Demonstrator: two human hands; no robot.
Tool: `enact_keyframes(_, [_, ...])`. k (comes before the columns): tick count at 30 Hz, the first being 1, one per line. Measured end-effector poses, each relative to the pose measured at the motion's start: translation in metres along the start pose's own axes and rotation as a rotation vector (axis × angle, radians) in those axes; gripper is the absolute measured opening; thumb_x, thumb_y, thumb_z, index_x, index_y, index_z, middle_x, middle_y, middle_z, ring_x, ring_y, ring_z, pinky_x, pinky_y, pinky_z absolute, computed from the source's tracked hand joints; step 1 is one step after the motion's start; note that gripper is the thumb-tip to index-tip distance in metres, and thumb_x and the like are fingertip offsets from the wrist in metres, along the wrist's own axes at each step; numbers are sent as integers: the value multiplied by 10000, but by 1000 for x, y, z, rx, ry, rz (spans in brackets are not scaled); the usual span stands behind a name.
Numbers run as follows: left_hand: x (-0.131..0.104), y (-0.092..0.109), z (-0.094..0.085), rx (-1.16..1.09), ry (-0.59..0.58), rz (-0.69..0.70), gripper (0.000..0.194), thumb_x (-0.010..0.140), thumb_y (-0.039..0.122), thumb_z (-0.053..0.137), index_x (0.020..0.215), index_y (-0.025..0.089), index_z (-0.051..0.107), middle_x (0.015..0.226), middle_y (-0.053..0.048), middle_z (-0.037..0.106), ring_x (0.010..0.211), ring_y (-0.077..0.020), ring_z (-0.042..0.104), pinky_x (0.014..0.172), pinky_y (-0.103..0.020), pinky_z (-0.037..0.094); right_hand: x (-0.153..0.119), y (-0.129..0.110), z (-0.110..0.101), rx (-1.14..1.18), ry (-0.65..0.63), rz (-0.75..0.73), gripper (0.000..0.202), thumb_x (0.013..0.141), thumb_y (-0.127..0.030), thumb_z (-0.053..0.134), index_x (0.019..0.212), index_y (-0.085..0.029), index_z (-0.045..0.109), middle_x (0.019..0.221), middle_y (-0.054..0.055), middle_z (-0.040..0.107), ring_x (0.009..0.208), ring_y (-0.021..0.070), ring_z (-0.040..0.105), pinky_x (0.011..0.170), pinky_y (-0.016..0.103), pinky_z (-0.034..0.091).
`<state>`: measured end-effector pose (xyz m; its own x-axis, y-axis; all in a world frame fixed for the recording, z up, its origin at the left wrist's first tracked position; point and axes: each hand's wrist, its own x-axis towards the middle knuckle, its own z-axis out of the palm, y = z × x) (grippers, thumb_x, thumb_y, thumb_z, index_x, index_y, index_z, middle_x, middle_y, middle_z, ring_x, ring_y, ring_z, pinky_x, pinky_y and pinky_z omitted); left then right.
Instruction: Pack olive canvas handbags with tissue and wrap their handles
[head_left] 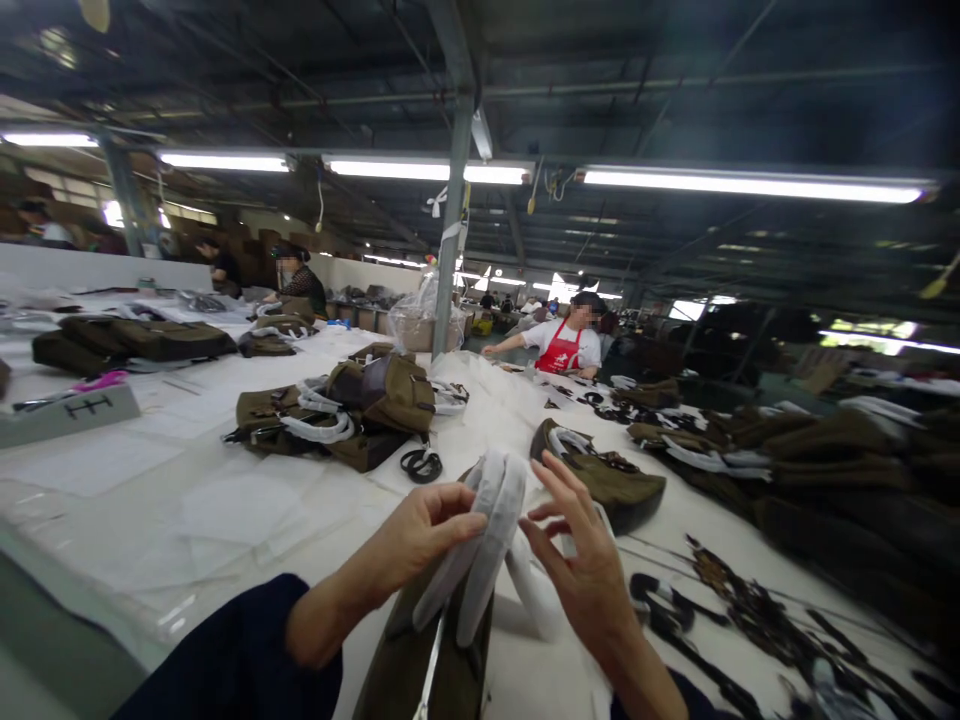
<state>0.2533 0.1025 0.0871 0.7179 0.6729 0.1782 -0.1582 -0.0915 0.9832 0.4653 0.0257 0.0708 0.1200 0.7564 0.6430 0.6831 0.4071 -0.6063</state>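
Note:
An olive-brown bag stands right below me, a zipper running along its top. Its two handles, wrapped in white paper, arch upward together. My left hand pinches the wrapped handles from the left, thumb in front. On the other side, my right hand is raised close to the handles with its fingers apart and slightly bent; whether the thumb tip touches the wrapping I cannot tell. Behind the right hand lies another olive bag with a dark base. A dark coiled strap is on the table ahead.
Several olive bags with white-wrapped handles lie across the white-covered table. Dark straps and metal chains spread at the right, beside a bag pile. A co-worker in a red apron works beyond a metal post.

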Motion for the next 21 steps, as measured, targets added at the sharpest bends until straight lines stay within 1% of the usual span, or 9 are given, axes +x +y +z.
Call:
enact_keyframes(1, [2,6,-1,2,-24,6,265,836,390,686,932,144,670,888,-12,660,838,-153,577,791,-243,434,10,-5,1,-25,-59,-69,445,905,-228,548,1344,-294,517,1507,93,399,838,149,640,735,307,563])
enact_keyframes(3, [5,15,-5,31,-42,26,237,832,367,691,893,140,669,836,5,632,789,-131,545,755,-225,414,26,-12,4,-64,-130,-174,377,893,-140,507,1240,-266,584,1397,74,525,844,148,636,744,288,545])
enact_keyframes(6, [6,25,-16,111,-42,74,208,849,349,667,883,144,666,813,18,603,776,-123,518,756,-222,396,37,-19,3,-139,-112,-296,289,890,-93,489,1108,-241,609,1156,50,653,935,177,619,790,279,501])
enact_keyframes(11, [5,42,-31,192,-85,122,167,870,304,631,890,140,655,839,1,612,814,-140,541,804,-245,410,37,-37,-3,-253,-125,-357,92,892,-158,569,950,-221,601,912,23,639,713,141,564,656,247,434])
enact_keyframes(14, [10,48,-36,162,-158,114,180,911,305,566,920,137,630,867,-32,650,826,-158,581,833,-283,436,37,-51,-8,-306,-140,-359,77,860,-151,602,902,-214,613,843,10,599,685,131,539,616,241,392])
enact_keyframes(16, [14,47,-40,155,-192,66,187,906,324,577,917,141,613,821,-23,646,761,-145,576,772,-265,439,41,-57,-11,-281,-238,-344,89,839,-174,644,911,-226,641,828,-4,583,660,118,519,606,238,382])
enact_keyframes(18, [17,44,-43,160,-187,22,207,871,342,638,916,142,608,775,5,611,690,-115,533,678,-219,404,49,-56,-14,-128,-384,-258,129,827,-265,695,951,-244,667,825,-13,581,628,107,503,586,234,392])
enact_keyframes(19, [18,42,-45,156,-181,5,228,855,351,663,929,142,607,767,15,592,668,-103,508,636,-202,375,54,-52,-15,-13,-416,-185,177,832,-327,698,988,-248,670,790,-18,573,602,104,497,564,232,396])
enact_keyframes(21, [20,38,-48,138,-192,-26,270,848,370,677,966,139,602,769,22,570,646,-88,474,584,-184,320,68,-40,-17,179,-392,-14,309,846,-424,674,1088,-235,653,674,-40,527,540,102,486,513,227,396])
